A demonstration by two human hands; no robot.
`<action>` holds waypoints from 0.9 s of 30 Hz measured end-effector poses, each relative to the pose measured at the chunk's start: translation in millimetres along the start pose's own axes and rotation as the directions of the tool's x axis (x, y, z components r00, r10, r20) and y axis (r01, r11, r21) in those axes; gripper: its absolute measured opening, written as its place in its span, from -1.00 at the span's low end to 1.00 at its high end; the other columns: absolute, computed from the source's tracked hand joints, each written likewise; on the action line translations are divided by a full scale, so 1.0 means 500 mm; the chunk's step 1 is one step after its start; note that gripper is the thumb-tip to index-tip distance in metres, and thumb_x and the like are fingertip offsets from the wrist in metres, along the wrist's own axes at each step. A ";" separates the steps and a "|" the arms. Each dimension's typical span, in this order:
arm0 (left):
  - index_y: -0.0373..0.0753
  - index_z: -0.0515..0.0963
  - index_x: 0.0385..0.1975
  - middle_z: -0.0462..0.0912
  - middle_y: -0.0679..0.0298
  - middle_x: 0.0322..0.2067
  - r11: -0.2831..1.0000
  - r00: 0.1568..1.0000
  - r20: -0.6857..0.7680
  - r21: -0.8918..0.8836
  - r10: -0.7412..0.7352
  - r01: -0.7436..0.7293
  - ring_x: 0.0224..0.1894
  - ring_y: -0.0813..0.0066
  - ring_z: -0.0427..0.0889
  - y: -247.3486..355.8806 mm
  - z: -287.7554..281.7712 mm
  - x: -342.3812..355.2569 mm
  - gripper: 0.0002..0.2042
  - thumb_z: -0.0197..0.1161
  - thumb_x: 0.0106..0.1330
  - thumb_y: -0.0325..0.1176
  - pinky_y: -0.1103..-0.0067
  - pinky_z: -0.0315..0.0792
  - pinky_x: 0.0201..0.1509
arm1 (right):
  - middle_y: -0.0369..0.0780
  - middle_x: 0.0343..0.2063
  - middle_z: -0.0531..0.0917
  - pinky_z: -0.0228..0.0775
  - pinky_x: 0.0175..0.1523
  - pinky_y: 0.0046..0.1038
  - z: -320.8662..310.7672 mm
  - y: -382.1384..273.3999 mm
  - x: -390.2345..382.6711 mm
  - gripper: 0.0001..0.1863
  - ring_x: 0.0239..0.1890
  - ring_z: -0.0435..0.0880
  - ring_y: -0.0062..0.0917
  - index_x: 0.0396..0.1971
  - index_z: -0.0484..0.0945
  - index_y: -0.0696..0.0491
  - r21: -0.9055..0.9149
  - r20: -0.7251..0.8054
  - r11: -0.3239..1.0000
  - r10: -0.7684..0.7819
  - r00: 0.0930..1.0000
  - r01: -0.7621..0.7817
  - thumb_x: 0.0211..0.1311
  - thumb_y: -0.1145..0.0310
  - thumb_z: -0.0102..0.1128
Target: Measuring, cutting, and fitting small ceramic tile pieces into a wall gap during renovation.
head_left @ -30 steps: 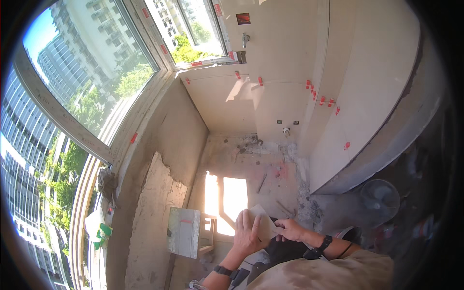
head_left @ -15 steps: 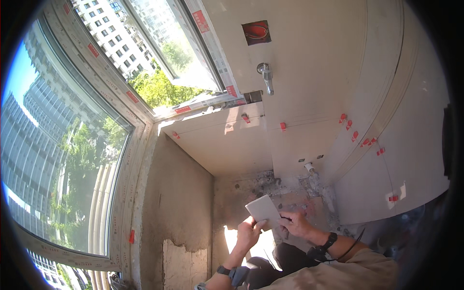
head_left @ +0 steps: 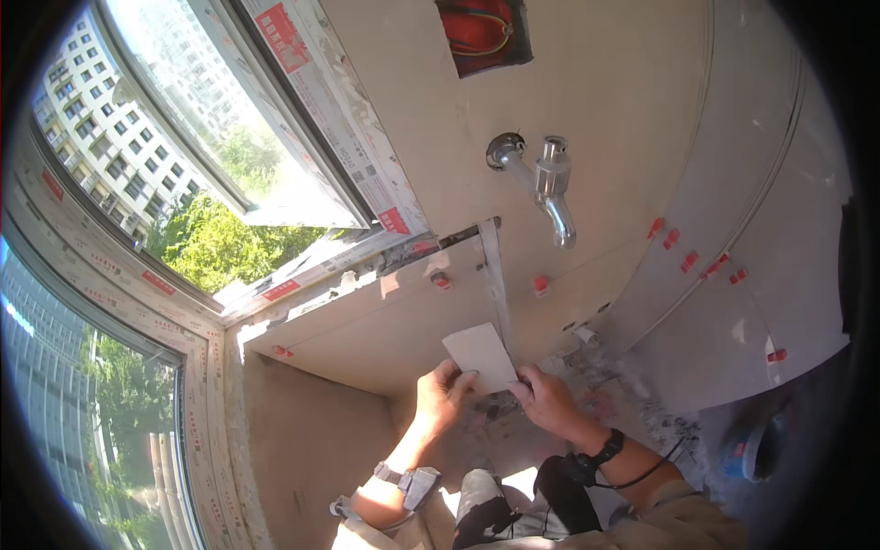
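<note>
A small, pale, flat rectangular tile piece (head_left: 481, 357) is held up in front of me, tilted. My left hand (head_left: 441, 396) pinches its lower left edge, thumb on the near face. My right hand (head_left: 546, 400) grips its lower right corner between thumb and fingers. Behind the piece stands the low tiled wall (head_left: 385, 321) under the window. A narrow grey strip (head_left: 493, 275) runs down that wall beside a slot at its top. The fingertips behind the piece are hidden.
A chrome tap (head_left: 550, 188) juts from the tiled wall ahead, below a wall box (head_left: 484, 37) with loose wires. Red tile clips (head_left: 542, 286) stick out along the joints. An open window (head_left: 247, 137) is at the left. A blue bucket-like container (head_left: 750, 451) stands at the lower right.
I have moved closer to the wall, so the tap and wall box look larger. Both hands have raised the tile piece toward the low wall, still holding it.
</note>
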State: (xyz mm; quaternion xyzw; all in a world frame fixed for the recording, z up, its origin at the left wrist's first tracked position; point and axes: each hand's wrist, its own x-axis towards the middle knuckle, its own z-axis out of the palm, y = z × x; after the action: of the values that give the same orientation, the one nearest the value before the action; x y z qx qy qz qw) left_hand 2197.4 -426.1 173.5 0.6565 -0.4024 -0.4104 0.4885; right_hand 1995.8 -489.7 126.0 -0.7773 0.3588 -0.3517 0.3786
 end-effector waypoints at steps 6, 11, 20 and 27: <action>-0.43 0.62 -0.18 0.71 0.25 -0.42 0.886 0.886 -0.123 0.196 0.447 -0.420 -0.44 0.60 0.64 0.000 -0.073 0.215 -0.84 0.27 0.36 -0.46 0.63 0.55 -0.31 | -0.10 -0.42 0.63 0.49 -0.28 -0.28 -0.028 0.026 0.183 -0.68 -0.41 0.65 -0.21 -0.10 0.46 0.16 -0.313 -0.413 0.887 -0.449 0.792 0.339 0.20 0.45 0.34; -0.48 0.60 -0.23 0.68 0.23 -0.47 0.791 0.768 -0.194 0.196 0.610 -0.579 -0.47 0.61 0.61 0.022 -0.071 0.323 -0.81 0.28 0.38 -0.42 0.63 0.55 -0.34 | -0.05 -0.05 0.50 0.39 0.01 -0.23 -0.069 0.087 0.298 -0.48 -0.05 0.52 -0.14 0.03 0.44 0.15 -0.608 -0.437 0.613 -0.789 0.432 0.504 0.10 0.34 0.43; -0.52 0.61 -0.24 0.64 0.22 -0.53 0.681 0.633 -0.256 0.346 0.731 -0.646 -0.57 0.53 0.63 0.047 -0.041 0.358 -0.73 0.30 0.32 -0.36 0.59 0.53 -0.43 | -0.11 0.21 0.34 0.10 0.35 -0.07 0.032 0.141 0.363 -0.29 0.28 0.28 -0.12 0.17 0.38 0.13 -0.754 -0.434 0.511 -0.859 0.272 0.413 0.01 0.25 0.46; -0.52 0.62 -0.21 0.62 0.21 -0.55 0.614 0.576 -0.240 0.458 0.782 -0.642 -0.57 0.53 0.60 0.102 -0.046 0.395 -0.72 0.32 0.31 -0.34 0.61 0.53 -0.45 | -0.12 0.21 0.34 0.06 0.40 -0.05 0.040 0.144 0.359 -0.31 0.30 0.26 -0.12 0.20 0.39 0.07 -0.765 -0.442 0.539 -0.838 0.321 0.353 0.00 0.33 0.42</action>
State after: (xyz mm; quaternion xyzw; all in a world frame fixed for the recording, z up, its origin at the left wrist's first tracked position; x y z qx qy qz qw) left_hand 2279.4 -612.5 198.6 0.5759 -0.5815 0.0469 0.5727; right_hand 2079.9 -663.9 105.6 -0.6870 0.2330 -0.6517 -0.2214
